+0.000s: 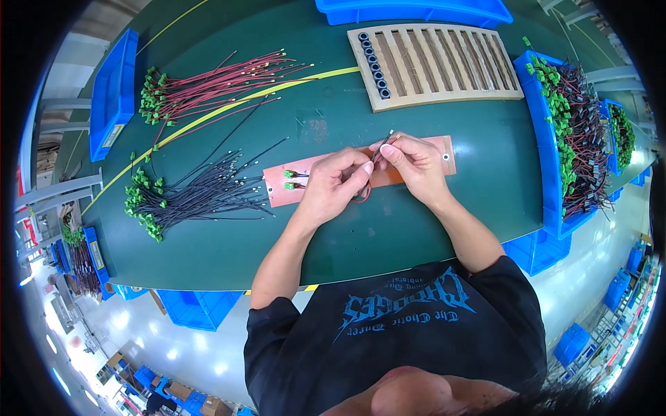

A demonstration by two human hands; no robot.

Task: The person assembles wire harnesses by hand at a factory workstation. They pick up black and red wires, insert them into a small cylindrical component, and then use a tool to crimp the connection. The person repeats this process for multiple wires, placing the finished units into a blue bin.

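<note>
Left hand (pixel 331 183) and right hand (pixel 417 166) pinch a dark wire (pixel 380 151) over the pinkish-orange board (pixel 277 195), black leads (pixel 208 191) at nine o'clock; gripping near the tip should steady it best.

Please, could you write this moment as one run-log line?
left hand: holds wires; right hand: holds wires; pinkish board: beneath hands; black wire bundle: left of board; red wire bundle: beyond black bundle
</note>
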